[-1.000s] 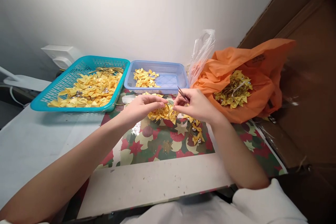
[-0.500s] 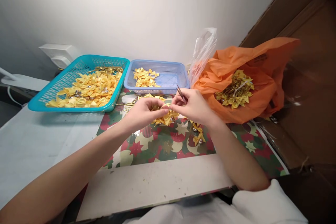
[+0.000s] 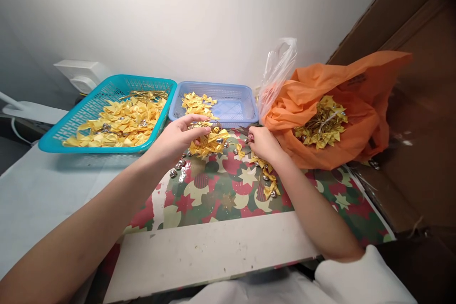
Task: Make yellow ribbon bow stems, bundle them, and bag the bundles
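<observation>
My left hand (image 3: 180, 135) reaches over a heap of yellow ribbon bows (image 3: 210, 142) with gold wires and silver bells. Its thumb and index finger are apart; the other fingers are partly hidden. My right hand (image 3: 264, 143) is closed round small dark scissors (image 3: 245, 130), whose blades point left. Just below and left of that hand lies a single yellow bow (image 3: 240, 151) with a bell. More bows with bells (image 3: 267, 178) lie in a short row beside my right wrist. Several loose silver bells (image 3: 177, 167) rest under my left hand.
A turquoise basket (image 3: 153, 142) full of yellow bows stands at the left. Beside it is a blue basket (image 3: 245, 99) with some bows. An orange bag (image 3: 370, 128) at the right holds bundled bows (image 3: 326, 123). Cardboard (image 3: 409, 80) stands at the far right.
My hands have moved apart from where they met over the bows. The left went left with its fingers spread; the right moved slightly right and down, keeping the scissors.
</observation>
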The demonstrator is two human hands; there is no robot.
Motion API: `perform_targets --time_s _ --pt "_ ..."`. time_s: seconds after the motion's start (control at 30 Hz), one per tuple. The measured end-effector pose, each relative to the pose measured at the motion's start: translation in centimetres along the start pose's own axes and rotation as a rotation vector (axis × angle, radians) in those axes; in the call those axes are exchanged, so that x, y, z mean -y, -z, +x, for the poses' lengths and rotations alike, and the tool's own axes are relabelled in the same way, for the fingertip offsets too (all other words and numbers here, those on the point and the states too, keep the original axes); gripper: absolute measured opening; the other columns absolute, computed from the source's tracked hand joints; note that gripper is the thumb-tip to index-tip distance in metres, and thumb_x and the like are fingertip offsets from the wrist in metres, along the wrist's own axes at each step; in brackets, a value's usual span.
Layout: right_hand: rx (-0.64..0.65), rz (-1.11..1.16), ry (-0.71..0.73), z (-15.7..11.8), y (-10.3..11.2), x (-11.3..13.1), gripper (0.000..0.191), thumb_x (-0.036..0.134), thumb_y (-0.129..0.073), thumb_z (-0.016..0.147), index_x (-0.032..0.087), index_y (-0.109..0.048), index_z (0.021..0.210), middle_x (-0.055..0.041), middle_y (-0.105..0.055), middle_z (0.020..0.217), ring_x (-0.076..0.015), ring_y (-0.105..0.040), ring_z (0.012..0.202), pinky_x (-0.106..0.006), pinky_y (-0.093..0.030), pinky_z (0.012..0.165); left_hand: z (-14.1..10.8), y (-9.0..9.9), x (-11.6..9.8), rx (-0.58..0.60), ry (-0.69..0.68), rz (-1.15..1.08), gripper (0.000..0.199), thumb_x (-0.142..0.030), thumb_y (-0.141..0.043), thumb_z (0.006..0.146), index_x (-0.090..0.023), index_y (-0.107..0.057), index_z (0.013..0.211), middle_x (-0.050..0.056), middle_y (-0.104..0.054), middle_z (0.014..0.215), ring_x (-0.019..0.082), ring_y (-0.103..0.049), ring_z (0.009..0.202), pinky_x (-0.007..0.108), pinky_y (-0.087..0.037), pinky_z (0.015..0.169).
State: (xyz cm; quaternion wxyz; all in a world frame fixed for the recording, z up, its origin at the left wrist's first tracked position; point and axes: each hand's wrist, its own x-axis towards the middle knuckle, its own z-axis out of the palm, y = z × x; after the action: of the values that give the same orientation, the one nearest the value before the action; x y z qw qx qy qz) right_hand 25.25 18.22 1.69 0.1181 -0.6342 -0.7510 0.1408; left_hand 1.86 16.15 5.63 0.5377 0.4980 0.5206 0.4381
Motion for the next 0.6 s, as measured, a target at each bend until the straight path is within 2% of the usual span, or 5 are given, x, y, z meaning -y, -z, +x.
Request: perform_targets --time_s 0.2,0.33,0.43,0.6 --pt "-0.012 0.112 0.065 -0.4 1.2 0.8 0.021 0.009 -0.055 0.073 0.021 -0.04 0.065 -0.0004 -0.055 0.067 -0.0132 -0.049 0.062 -0.024 -0.032 0.057 0.2 0.2 0.2 -0.011 0.0 0.022 0.035 -0.031 -0.08 0.062 -0.02 -0.068 0.093 0.001 -0.063 0.081 0.012 -0.054 0.066 0.026 -0.04 0.06" --pt "-0.044 0.472 0.158 -1.5 2.8 2.2 0.02 0.016 -0.056 0.074 0.021 -0.038 0.066 0.0007 -0.059 0.07 -0.0123 -0.053 0.064 -0.023 -0.037 0.059 -0.1 0.2 0.2 -0.021 0.011 0.087 0.036 -0.031 -0.079 0.064 -0.023 -0.06 0.093 -0.004 -0.057 0.067 0.011 -0.051 0.059 0.025 -0.036 0.056" --pt "-0.04 0.713 0.187 -2.4 3.7 3.0 0.024 0.019 -0.06 0.072 0.022 -0.036 0.067 0.0012 -0.061 0.071 -0.0122 -0.055 0.063 -0.025 -0.041 0.059 -0.1 0.0 0.4 -0.014 0.012 0.027 0.036 -0.03 -0.079 0.065 -0.024 -0.049 0.083 -0.006 -0.052 0.062 0.011 -0.05 0.056 0.024 -0.031 0.053" --pt "-0.017 0.892 0.194 -3.4 4.4 3.9 0.027 0.016 -0.062 0.07 0.022 -0.036 0.065 0.0013 -0.061 0.073 -0.0112 -0.058 0.06 -0.026 -0.045 0.059 -0.1 -0.3 0.5 0.023 -0.019 -0.054 0.038 -0.027 -0.078 0.067 -0.021 -0.04 0.068 -0.005 -0.054 0.065 0.009 -0.051 0.06 0.023 -0.032 0.054"
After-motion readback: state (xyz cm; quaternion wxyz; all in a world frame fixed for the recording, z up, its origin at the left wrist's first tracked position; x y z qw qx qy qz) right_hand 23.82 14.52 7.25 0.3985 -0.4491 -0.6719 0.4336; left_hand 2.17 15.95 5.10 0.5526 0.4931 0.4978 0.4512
